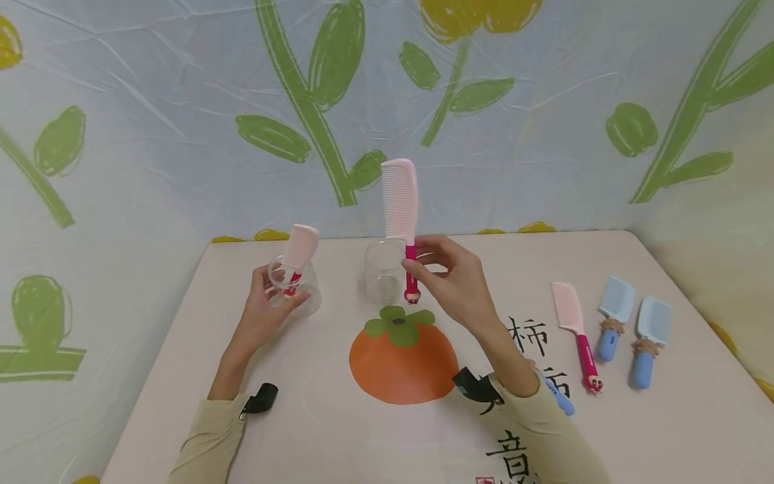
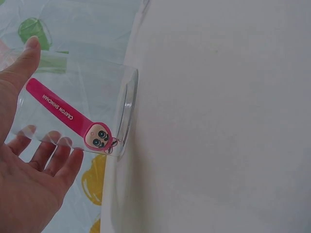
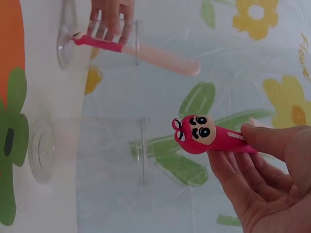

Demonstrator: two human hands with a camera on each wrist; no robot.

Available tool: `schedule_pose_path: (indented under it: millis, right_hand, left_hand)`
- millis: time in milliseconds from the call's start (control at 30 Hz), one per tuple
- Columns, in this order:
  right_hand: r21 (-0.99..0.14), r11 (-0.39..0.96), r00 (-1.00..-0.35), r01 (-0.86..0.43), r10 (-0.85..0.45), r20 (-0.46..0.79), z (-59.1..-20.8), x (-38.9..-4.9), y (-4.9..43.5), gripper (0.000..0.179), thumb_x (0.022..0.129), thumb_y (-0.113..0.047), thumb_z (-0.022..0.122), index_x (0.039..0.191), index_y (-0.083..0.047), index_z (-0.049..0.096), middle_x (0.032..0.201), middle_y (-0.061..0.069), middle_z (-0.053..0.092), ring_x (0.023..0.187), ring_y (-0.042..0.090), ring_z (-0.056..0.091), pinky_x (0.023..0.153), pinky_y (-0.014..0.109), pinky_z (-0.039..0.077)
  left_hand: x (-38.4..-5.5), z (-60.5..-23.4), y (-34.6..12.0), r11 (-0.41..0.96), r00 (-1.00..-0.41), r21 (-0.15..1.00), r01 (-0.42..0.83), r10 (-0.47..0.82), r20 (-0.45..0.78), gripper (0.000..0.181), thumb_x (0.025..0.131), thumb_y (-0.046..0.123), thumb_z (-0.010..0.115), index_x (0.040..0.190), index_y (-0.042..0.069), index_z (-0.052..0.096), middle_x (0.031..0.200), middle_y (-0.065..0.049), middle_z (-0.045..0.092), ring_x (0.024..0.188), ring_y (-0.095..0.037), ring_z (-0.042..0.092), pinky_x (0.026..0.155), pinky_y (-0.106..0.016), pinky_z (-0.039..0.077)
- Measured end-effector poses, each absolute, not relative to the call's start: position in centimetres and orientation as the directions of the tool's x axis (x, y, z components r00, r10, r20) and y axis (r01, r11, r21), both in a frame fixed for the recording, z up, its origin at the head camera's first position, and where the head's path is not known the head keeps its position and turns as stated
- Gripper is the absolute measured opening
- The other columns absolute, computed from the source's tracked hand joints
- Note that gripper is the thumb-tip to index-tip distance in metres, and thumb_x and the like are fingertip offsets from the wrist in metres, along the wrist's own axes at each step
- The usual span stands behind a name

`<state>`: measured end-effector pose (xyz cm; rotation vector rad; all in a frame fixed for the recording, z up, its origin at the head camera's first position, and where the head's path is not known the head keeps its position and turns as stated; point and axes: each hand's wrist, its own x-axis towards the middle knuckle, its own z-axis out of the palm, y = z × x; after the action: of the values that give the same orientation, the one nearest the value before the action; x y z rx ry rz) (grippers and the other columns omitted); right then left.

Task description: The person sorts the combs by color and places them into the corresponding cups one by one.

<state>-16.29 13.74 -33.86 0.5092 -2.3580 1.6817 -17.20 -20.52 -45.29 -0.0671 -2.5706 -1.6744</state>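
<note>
My left hand (image 1: 272, 302) grips a clear plastic jar (image 1: 310, 296), its thumb and fingers on opposite sides of the wall. Inside leans a pink comb (image 1: 302, 245), head out of the mouth and magenta handle (image 2: 58, 108) with a cartoon face down at the base. In my right hand (image 1: 456, 279), thumb and fingers pinch the magenta handle of another pink comb (image 1: 406, 198), held upright with its teeth facing left. A second clear jar (image 3: 92, 150) stands on the table just left of that comb, with nothing inside.
On the right of the table (image 1: 302, 430) lie a pink comb with a magenta handle (image 1: 577, 333) and two blue hairbrushes (image 1: 617, 299) with brown figures. Another blue handle (image 1: 562, 398) shows partly behind my right forearm. A patterned cloth (image 1: 181, 134) hangs behind the table.
</note>
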Motion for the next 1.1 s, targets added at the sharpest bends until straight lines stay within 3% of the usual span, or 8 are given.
schedule_pose_path:
  millis: [600, 1100]
  right_hand:
    - [-0.92, 0.109, -0.915, -0.376, -0.202, 0.35, -33.4, -17.1, 8.4, 0.031, 0.089, -0.005, 0.081, 0.117, -0.002, 0.067, 0.103, 0.011, 0.07, 0.094, 0.023, 0.07, 0.08, 0.032, 0.062]
    - [-0.923, 0.069, -0.908, -0.378, -0.221, 0.356, -33.6, -17.7, 5.5, 0.03, 0.09, -0.003, 0.079, 0.116, 0.001, 0.065, 0.103, 0.012, 0.071, 0.095, 0.023, 0.07, 0.084, 0.031, 0.061]
  left_hand:
    - [-17.0, -45.0, -20.3, 0.393, -0.999, 0.919, 0.044, -0.008, 0.052, 0.087, 0.091, 0.025, 0.081, 0.152, 0.008, 0.022, 0.152, -0.02, 0.038, 0.141, -0.036, 0.035, 0.12, -0.056, 0.031]
    - [-17.0, -45.0, -20.2, 0.421, -0.997, 0.905, 0.058, -0.026, 0.076, 0.089, 0.089, 0.04, 0.081, 0.151, 0.009, 0.024, 0.151, -0.019, 0.039, 0.14, -0.036, 0.036, 0.12, -0.055, 0.032]
